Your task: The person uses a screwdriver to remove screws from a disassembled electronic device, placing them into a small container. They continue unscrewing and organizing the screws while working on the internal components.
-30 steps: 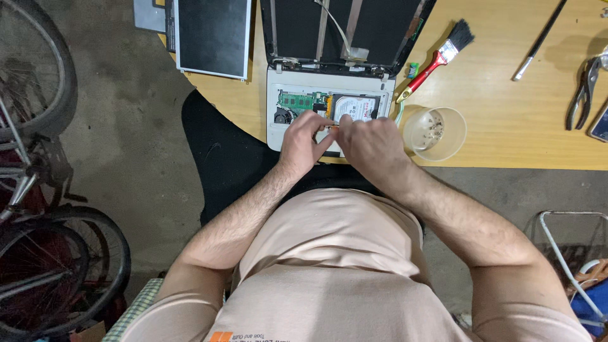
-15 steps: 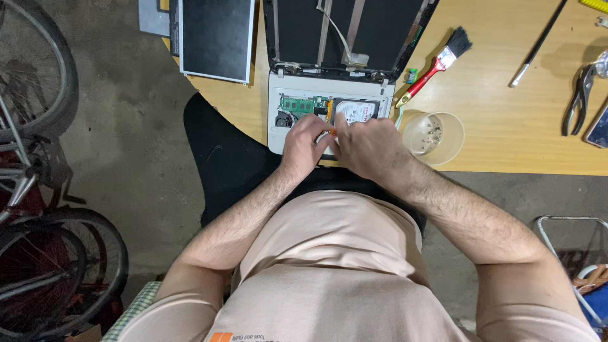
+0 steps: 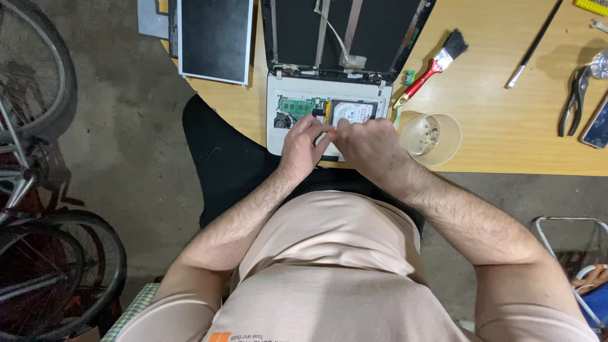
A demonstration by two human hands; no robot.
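Both hands are down on the opened laptop base, a white shell with its cover off that sits at the near edge of the wooden table. The left hand lies flat across the bare insides, fingers spread slightly and pressing down near the green memory board. The right hand is bunched just beside it, its fingers curled in toward the silver hard drive; whether they pinch anything I cannot tell, since the knuckles hide the tips. The two hands nearly touch each other. Behind the base, the black lid lies back with ribbon cables running down it. A loose black screen panel rests to the left. To the right are a red-handled brush, a clear cup of screws, a thin dark rod and pliers
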